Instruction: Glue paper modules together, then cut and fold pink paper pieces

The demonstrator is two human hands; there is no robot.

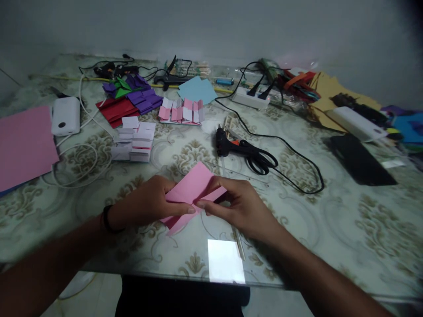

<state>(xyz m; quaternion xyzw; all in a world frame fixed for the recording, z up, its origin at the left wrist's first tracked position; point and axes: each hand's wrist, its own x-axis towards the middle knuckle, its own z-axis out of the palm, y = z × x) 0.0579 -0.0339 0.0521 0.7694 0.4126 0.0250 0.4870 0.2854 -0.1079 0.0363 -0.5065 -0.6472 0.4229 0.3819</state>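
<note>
A folded piece of pink paper [191,185] is held between both hands above the near middle of the table. My left hand [155,200] grips its left side, thumb lying along the lower fold. On the right side, my right hand [238,200] pinches the paper, with its thumb tip close to the left thumb. Parts of the paper stick out above and below the thumbs. The fingers behind the paper are mostly hidden.
Beyond the hands lie a black glue gun [231,145] and scissors [261,160]. Folded paper pieces [135,141], a power bank [66,115], pink sheets [26,147] and a cable are left; a power strip [251,97], yellow paper [327,110] and a phone [361,160] are right.
</note>
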